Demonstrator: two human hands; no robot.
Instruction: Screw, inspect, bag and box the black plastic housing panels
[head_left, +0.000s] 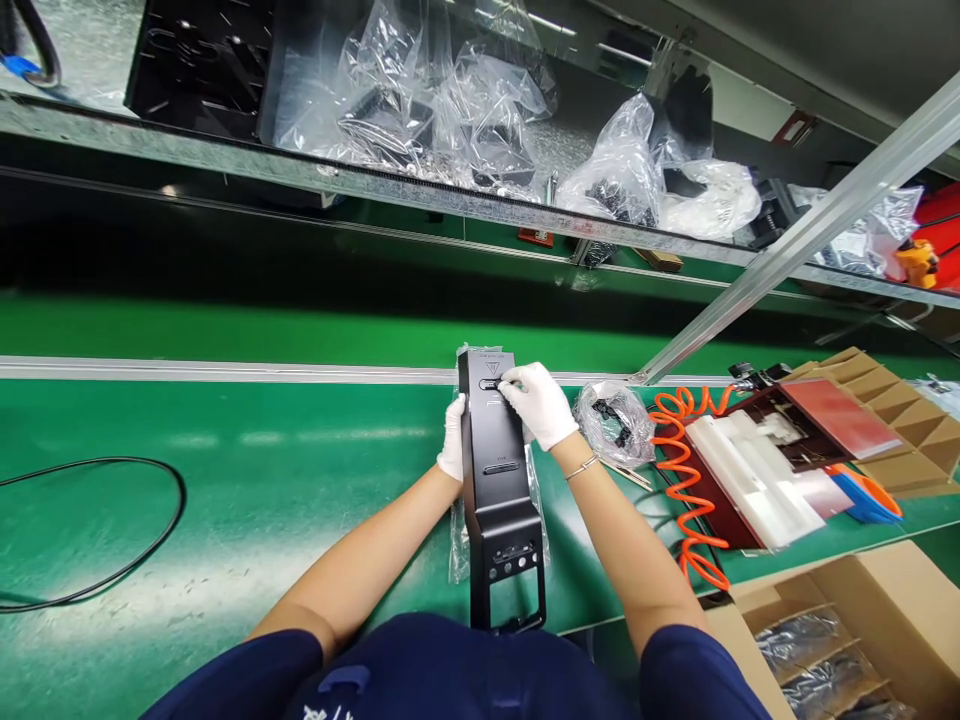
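Note:
A long black metal housing (499,480) stands tilted in front of me on the green bench, lying partly on a clear plastic bag (459,540). My left hand (452,440), in a white glove, grips its left edge near the top. My right hand (534,400), also gloved, pinches at a small slot near the housing's top end; whatever sits between the fingertips is too small to name.
A small bag of black parts (615,420) lies right of the housing. Beyond it are an orange coiled hose (686,480), a red-and-white fixture (757,460), cardboard dividers (892,410) and an open carton (847,620). A black cable (150,500) loops at left. Bagged parts fill the shelf (450,190) above.

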